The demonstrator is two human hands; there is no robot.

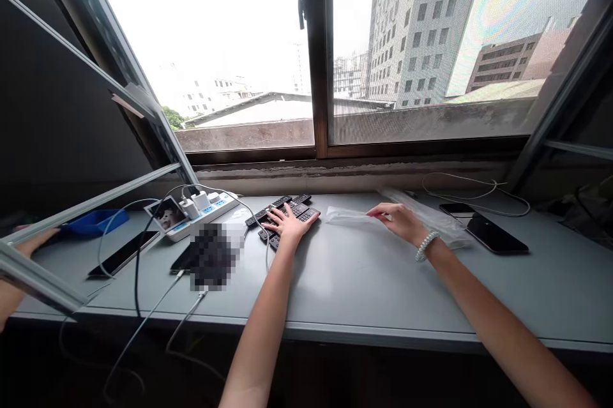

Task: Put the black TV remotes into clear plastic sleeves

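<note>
My left hand lies with fingers spread on several black remote controls, grouped on the grey table. It covers part of them. Over to the right, my right hand pinches the edge of a clear plastic bag between thumb and fingers, just above the tabletop. More clear plastic lies behind and to the right of that hand. A beaded bracelet is on my right wrist.
A white power strip with chargers and cables stands left of the remotes. Phones lie at the right, and a dark tablet-like device at the left. Another person's arm reaches in beside a blue tray, beyond a metal frame.
</note>
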